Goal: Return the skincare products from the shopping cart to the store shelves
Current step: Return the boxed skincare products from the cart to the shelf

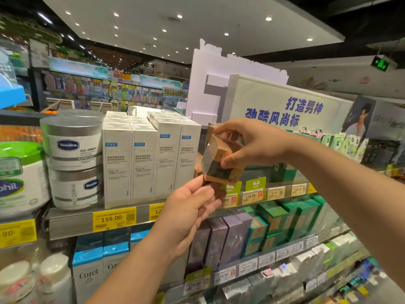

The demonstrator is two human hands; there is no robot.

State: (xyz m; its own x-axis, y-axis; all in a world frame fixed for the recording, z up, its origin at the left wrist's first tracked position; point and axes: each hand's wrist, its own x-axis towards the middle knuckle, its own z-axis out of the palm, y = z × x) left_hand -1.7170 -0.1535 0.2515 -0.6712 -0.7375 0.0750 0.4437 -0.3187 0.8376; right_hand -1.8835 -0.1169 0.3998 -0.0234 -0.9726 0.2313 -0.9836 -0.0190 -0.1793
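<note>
Item: brown carton [221, 159], film-wrapped, held before the top shelf's front edge [72, 222] beside the white boxes [151, 159]; risk: slippery film may let it slide and fall; right hand [252, 143] pinches its upper part, left hand [192, 207] fingertips nip its lower corner.

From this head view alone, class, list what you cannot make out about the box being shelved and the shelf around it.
- Brown box: label wording blurred; right hand and left hand cover parts.
- Shelf slot behind the box: hidden by it and both hands.
- Yellow price tag: digits cut off by the left hand.
- Shopping cart: outside the frame.
</note>
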